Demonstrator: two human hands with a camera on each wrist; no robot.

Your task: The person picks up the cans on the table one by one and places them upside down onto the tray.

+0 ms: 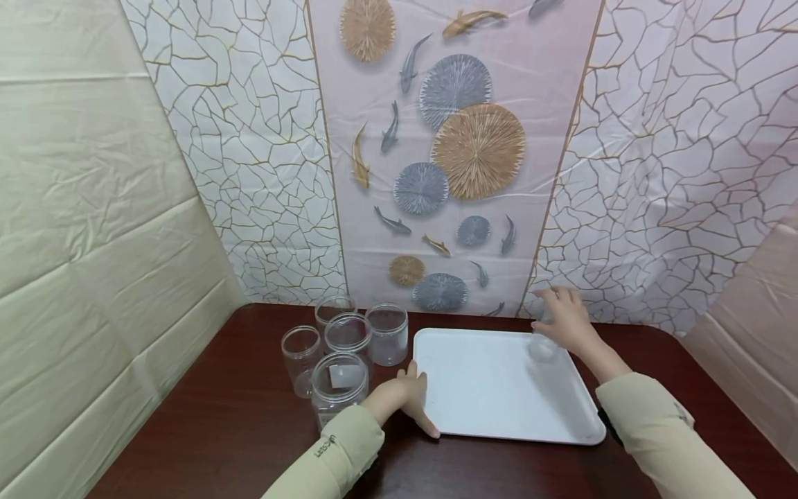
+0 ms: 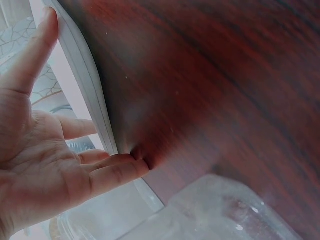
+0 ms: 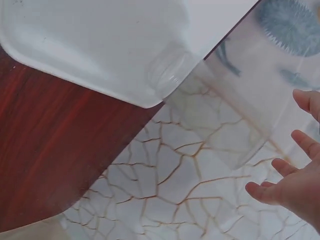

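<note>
A white rectangular tray (image 1: 499,388) lies on the dark table. My left hand (image 1: 408,396) is at its left edge, thumb on the rim near the front corner and fingers spread along the side; in the left wrist view this hand (image 2: 55,165) has its palm showing. At the tray's far right corner stands a clear plastic jar (image 3: 215,115); which end is up I cannot tell. My right hand (image 1: 564,320) is over and beside it. In the right wrist view the right hand's fingers (image 3: 285,167) are spread, apart from the jar.
Several clear jars stand grouped left of the tray, among them a front jar (image 1: 339,395) close to my left forearm, a leftmost jar (image 1: 302,360) and a jar (image 1: 388,339) near the tray's far left corner. A patterned cloth wall (image 1: 280,173) rises behind the table (image 1: 249,430).
</note>
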